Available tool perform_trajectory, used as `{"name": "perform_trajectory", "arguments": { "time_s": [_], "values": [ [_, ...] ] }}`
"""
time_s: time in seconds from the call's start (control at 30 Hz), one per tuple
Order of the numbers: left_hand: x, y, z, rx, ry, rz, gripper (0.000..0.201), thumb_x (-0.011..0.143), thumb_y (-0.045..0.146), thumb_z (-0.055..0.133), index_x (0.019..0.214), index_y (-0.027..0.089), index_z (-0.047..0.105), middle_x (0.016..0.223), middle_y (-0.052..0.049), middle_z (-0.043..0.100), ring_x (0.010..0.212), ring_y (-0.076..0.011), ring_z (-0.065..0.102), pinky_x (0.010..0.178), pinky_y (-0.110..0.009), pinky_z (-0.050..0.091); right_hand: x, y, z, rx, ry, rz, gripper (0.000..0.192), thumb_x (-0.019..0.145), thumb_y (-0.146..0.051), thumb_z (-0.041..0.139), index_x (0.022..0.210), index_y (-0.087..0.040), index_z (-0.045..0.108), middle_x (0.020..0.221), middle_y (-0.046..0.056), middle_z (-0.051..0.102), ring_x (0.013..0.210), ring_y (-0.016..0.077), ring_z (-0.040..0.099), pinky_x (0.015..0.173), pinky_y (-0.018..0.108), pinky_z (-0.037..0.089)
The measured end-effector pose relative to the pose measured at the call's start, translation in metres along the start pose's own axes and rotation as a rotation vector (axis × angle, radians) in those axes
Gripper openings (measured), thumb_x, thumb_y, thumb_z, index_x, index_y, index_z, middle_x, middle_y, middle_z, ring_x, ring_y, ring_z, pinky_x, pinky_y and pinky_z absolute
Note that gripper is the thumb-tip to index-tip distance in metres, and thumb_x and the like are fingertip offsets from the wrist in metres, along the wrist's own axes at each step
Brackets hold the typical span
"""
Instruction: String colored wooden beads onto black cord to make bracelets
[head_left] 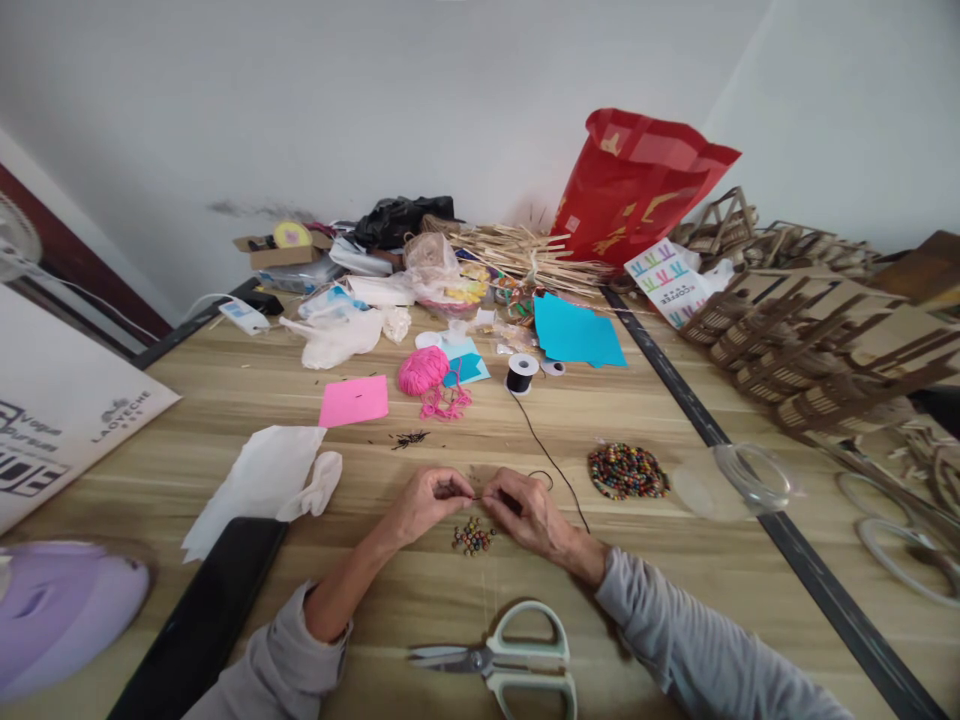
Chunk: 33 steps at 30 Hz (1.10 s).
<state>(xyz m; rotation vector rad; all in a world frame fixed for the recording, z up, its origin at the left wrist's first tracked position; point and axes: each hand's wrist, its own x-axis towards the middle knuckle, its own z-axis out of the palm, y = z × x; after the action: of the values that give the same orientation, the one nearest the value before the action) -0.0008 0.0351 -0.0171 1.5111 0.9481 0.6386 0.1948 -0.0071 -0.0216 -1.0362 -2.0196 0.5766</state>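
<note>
The left hand (426, 500) and the right hand (525, 505) meet over the wooden table (675, 580). Both pinch their fingertips tight on the thin black cord (551, 462), and the two pinches almost touch. Whether a bead sits between the fingers is too small to tell.

The cord runs from the right hand up to the black spool (521, 373), which stands far behind the hands. A small bunch of beads (472, 537) lies just in front of the hands, between the two wrists. A big heap of beads (627, 472) lies to the right of the right hand, close by the cord. The scissors (502, 662) lie shut, nearer to the person than the small bunch. A pink ball of yarn (424, 370) sits to the left of the spool.

Things could go wrong here. The beads are round, so a bump from a wrist could make the small bunch roll away. A hard tug on the cord could tip the spool over. If a pinch slips, the cord end may drop, and any bead on it could slide off.
</note>
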Motion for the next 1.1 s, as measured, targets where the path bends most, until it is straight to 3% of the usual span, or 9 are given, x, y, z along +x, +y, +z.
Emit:
{"name": "perform_trajectory", "arguments": {
  "time_s": [1.1],
  "values": [
    [0.0000,-0.0011,0.0000,-0.040,-0.009,0.006,0.013,0.066,0.021,0.071,0.073,0.011,0.067,0.070,-0.003,0.067,0.066,-0.0136,0.059,0.067,-0.026,0.048,-0.0003,0.0006,0.0003,0.011,0.014,-0.032,0.014,0.090,-0.019,0.050,0.079,-0.017,0.057,0.070,0.004,0.060,0.061,0.0131,0.054,0.055,0.023,0.040]
  ]
}}
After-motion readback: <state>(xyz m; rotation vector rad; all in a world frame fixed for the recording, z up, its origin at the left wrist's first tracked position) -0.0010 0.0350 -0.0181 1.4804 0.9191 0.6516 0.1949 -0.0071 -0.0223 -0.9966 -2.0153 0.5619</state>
